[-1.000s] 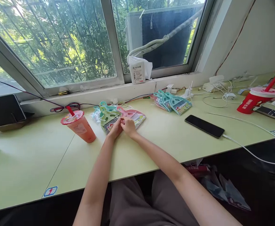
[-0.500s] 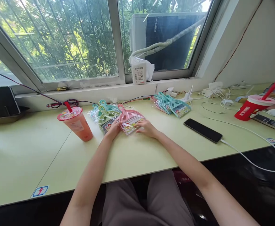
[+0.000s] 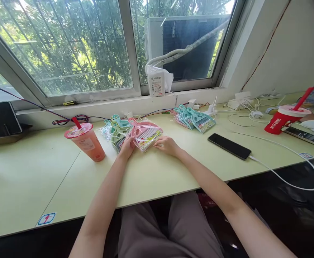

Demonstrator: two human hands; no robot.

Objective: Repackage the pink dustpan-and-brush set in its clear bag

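Observation:
A pink mini dustpan-and-brush set in a clear packet (image 3: pixel 145 133) lies on top of a small pile of green and teal sets (image 3: pixel 117 130) on the pale green desk (image 3: pixel 159 172). My left hand (image 3: pixel 126 147) pinches the packet's near left edge, fingers closed on it. My right hand (image 3: pixel 167 145) holds the packet's near right corner, fingers curled at the plastic. A second pile of teal sets (image 3: pixel 196 118) lies farther right, apart from both hands.
An orange drink cup with a red straw (image 3: pixel 85 142) stands left of the pile. A black phone (image 3: pixel 229 146) on a white cable lies to the right, then a red cup (image 3: pixel 284 119). Chargers and wires run along the windowsill. A dark tablet (image 3: pixel 1 120) sits far left.
My hands were together at the pile's front. They have spread apart, and the pink packet now lies between them, shifted slightly toward me on top of the pile.

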